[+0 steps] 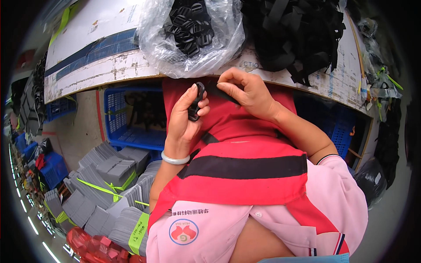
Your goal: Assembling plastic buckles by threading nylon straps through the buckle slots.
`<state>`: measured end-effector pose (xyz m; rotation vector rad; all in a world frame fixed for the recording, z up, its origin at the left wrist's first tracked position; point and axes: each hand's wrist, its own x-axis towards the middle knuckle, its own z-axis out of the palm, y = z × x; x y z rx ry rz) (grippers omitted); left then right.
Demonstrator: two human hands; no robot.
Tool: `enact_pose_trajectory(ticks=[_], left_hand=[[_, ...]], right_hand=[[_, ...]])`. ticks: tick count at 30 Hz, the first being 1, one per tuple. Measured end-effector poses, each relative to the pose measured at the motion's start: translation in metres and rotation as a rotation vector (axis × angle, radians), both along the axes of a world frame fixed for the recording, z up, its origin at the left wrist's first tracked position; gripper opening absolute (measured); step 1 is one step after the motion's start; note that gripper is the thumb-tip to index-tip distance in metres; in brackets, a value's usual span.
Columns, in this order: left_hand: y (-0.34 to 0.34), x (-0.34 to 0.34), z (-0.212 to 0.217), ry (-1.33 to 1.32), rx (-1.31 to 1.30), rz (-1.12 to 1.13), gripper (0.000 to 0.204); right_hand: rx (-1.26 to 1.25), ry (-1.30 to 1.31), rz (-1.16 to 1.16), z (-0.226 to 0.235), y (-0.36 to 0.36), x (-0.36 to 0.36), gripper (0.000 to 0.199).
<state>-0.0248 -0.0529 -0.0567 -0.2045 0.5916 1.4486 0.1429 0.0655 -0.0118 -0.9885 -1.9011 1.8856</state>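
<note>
Black plastic buckle is in your left hand, upright, thumb on one side and curled fingers on the other, gripped just past the near edge of the bench, above your lap. Your right hand is beside it, palm down, thumb and index finger pinched on a dark strap that hangs over the red apron; can't tell if strap and buckle touch. White bangle on your left wrist. On the bench, ahead of you: clear plastic bag, open, with a heap of black buckles inside; just right of it, a loose pile of black straps spilling toward the edge. Blue crate under the bench at your left, dark items inside, too shaded to name. Grey sheets stacked in bundles nearer you on that side, some bound with yellow-green ties.
</note>
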Motion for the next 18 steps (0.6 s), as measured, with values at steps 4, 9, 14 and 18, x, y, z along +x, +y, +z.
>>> enact_pose_trajectory(ticks=[4, 9, 14, 18], left_hand=[[0.003, 0.001, 0.004, -0.235, 0.008, 0.017, 0.013], [0.004, 0.005, 0.011, -0.242, -0.022, 0.003, 0.014], [0.001, 0.004, 0.002, -0.353, 0.064, -0.081, 0.024], [-0.001, 0.005, -0.003, -0.312, 0.091, -0.073, 0.022]], right_hand=[[-0.008, 0.004, -0.026, -0.004, -0.002, 0.001, 0.01], [0.037, 0.147, 0.084, -0.007, -0.003, -0.002, 0.012], [-0.025, 0.181, 0.144, -0.005, 0.0, -0.004, 0.011], [-0.151, 0.201, 0.127, -0.007, -0.003, -0.004, 0.011]])
